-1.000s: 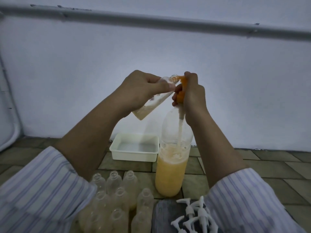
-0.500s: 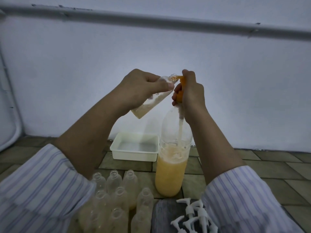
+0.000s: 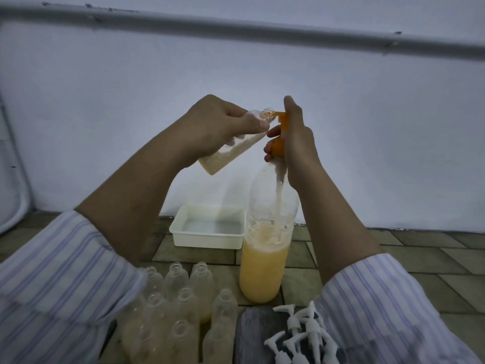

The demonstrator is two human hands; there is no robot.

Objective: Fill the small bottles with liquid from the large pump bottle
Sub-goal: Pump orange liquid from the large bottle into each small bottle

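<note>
Change: the orange pump head stands higher than half a second ago, and the right hand's index finger has risen with it.
Right hand: curled round the pump's neck, index finger on top.
Left hand: grips a tilted small bottle, mouth at the nozzle.
Large pump bottle: upright on the tiled floor, about half full.
Empty bottles: clustered near the left sleeve.

The tiled floor carries the large pump bottle, upright and part-filled with orange liquid, a white tray just behind it, a cluster of small bottles nearer the camera, and loose white pump heads on a dark mat.
</note>
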